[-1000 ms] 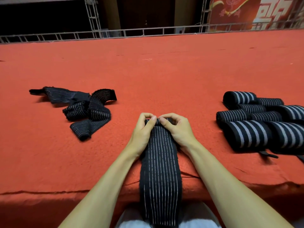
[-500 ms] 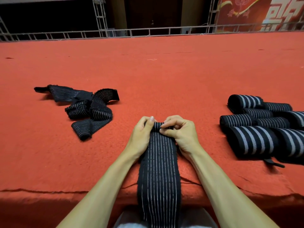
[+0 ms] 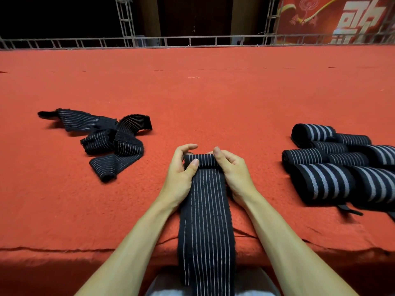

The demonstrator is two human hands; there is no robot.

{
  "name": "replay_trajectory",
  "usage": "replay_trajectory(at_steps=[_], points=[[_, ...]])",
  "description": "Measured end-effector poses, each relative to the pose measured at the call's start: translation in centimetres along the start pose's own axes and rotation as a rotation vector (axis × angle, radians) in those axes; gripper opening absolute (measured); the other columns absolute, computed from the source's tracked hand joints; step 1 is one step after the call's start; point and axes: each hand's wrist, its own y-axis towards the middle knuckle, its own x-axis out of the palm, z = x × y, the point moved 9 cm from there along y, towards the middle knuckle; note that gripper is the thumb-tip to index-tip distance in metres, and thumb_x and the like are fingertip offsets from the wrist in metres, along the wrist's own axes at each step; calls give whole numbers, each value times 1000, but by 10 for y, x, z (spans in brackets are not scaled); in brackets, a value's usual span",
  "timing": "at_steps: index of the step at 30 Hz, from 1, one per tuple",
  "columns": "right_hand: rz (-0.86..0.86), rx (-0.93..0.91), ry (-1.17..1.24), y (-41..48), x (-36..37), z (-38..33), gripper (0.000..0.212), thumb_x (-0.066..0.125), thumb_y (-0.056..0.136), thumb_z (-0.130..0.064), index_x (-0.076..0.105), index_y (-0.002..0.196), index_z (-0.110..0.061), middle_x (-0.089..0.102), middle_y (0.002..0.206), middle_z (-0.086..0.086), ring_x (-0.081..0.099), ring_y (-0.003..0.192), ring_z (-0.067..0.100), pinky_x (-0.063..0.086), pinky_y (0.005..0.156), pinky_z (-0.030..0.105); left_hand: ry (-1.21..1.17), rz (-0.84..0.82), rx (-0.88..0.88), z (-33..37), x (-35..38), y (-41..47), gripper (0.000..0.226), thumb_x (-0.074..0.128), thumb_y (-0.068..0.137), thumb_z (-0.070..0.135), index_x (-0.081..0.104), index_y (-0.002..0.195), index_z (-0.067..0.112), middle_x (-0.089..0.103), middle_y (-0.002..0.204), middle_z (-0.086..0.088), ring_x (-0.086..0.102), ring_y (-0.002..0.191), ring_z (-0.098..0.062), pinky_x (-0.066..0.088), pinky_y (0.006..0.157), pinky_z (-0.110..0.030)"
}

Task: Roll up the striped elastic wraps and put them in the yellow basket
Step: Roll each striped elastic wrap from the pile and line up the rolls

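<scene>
A black elastic wrap with thin white stripes [image 3: 206, 221] lies stretched from the table's front edge toward the middle, its near end hanging over the edge. Its far end is curled into a small roll [image 3: 202, 161]. My left hand [image 3: 181, 174] grips the roll's left side, thumb on top. My right hand [image 3: 232, 169] grips its right side, fingers curled round it. No yellow basket is in view.
A loose tangle of unrolled striped wraps [image 3: 106, 142] lies to the left on the red felt table [image 3: 213, 99]. Several rolled wraps [image 3: 342, 165] are piled at the right edge. A metal truss rail [image 3: 192, 40] runs along the table's far side.
The roll at the wrap's far end has grown thicker as both hands turned it toward me. The hands have shifted from pinching the edge to gripping the roll's sides.
</scene>
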Motion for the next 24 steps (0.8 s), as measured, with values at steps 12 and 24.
replay_trajectory(at_steps=[12,24], points=[[-8,-18,66,1,-6,1,15,74,83,-12,73,98,-9,71,88,2,65,76,9,49,58,20,87,-38,-94,-12,1,2,36,61,75,39,61,111,38,57,115,-7,54,103,-15,44,95,-38],[-38,-87,158,4,-8,0,31,73,70,14,71,85,-14,70,77,-1,62,75,15,52,73,30,240,-25,-191,-18,2,6,13,43,100,42,50,101,31,59,95,13,55,83,6,41,78,-20]])
